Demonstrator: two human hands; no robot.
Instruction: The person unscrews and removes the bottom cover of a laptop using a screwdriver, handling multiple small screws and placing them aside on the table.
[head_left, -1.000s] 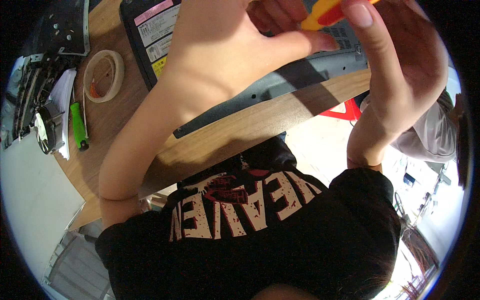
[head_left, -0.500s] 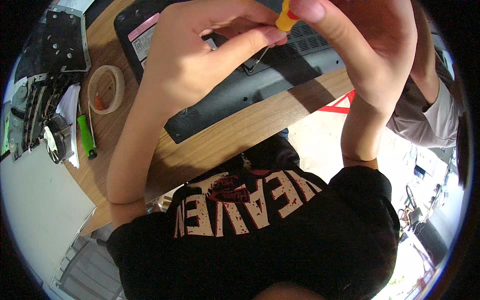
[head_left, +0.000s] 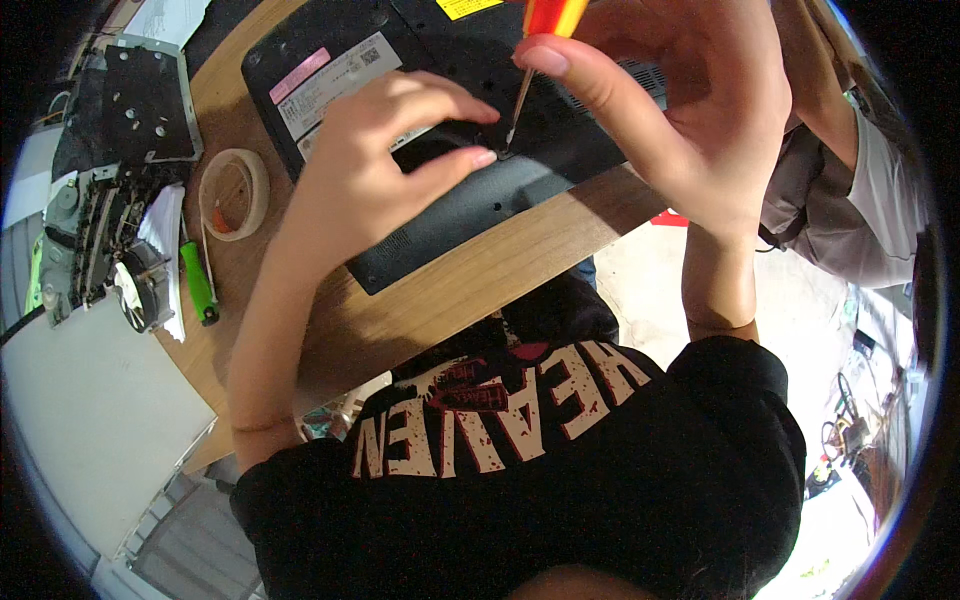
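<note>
Screwdriver (head_left: 528,60), handle cut off above, pinched by right hand (head_left: 690,110); left hand (head_left: 385,160) fingertips press laptop (head_left: 480,200).

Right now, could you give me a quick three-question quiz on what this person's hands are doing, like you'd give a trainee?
1. True or false: the screwdriver with the orange and yellow handle is held in the right hand.
2. Multiple choice: the left hand rests on
A. the roll of tape
B. the underside of the black laptop
C. the green-handled tool
3. Fill the gap: the laptop lies on a ______ table.

Key
1. True; its tip meets the laptop's base beside the left fingertips.
2. B
3. wooden
</note>
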